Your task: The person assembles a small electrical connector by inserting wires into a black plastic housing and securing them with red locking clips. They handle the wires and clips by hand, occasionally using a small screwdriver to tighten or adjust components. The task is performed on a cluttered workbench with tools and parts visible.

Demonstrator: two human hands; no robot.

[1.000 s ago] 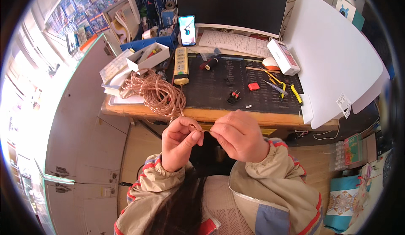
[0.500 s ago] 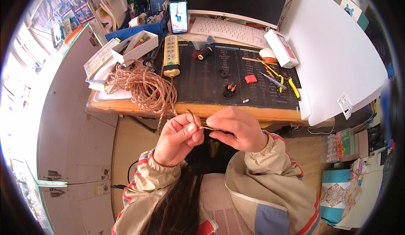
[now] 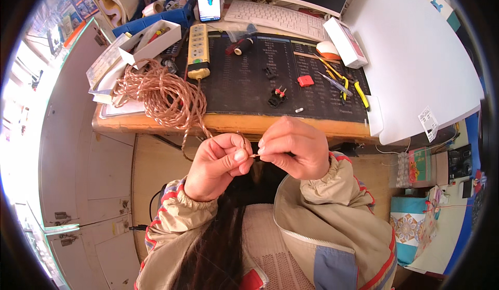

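My left hand [image 3: 214, 166] pinches a brown twisted electrical cord between thumb and forefinger, in front of the desk edge. A second strand sticks up above that thumb. My right hand [image 3: 297, 148] closes its fingertips on the short wire end [image 3: 254, 156] showing between the hands; the very tip is hidden by the fingers. The cord runs back to a large loose coil [image 3: 161, 95] at the desk's left. Beyond my hands lie a black plug part with red pieces [image 3: 277, 97], a red plastic block [image 3: 305, 81] and a small black part [image 3: 270, 72].
Yellow-handled pliers [image 3: 360, 94] and a screwdriver [image 3: 335, 83] lie at the right. A yellow power strip [image 3: 198, 53], a white tool box [image 3: 148, 45] and a propped phone [image 3: 209, 1] stand behind. A white board [image 3: 410, 56] curves along the right side.
My right hand has come nearer the left, its thumb and fingers now closing on the wire end. The desk sits slightly higher and further left in view.
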